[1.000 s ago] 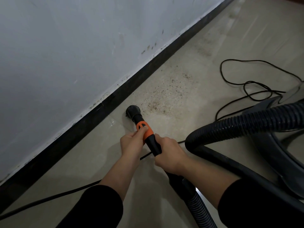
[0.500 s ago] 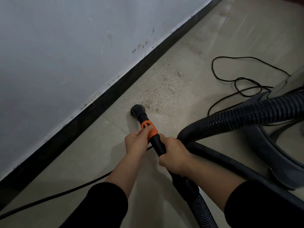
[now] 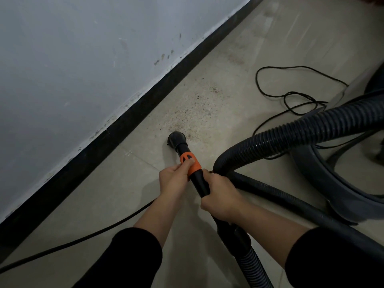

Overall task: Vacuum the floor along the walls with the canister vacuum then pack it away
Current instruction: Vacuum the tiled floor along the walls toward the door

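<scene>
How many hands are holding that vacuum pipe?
2. The left hand grips the orange collar just behind the nozzle. The right hand grips the black tube a little further back. None hidden.

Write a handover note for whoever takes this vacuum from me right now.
Left grip holds the orange collar; right grip holds the wand just behind it.
Nozzle sits on the floor at the near edge of the grit patch, apart from the baseboard. Hose loops right to the canister; power cord lies loose beyond.
Done: tile behind the nozzle looks clean.
Left: the grit patch, the rest of the wall line, then packing away.
</scene>
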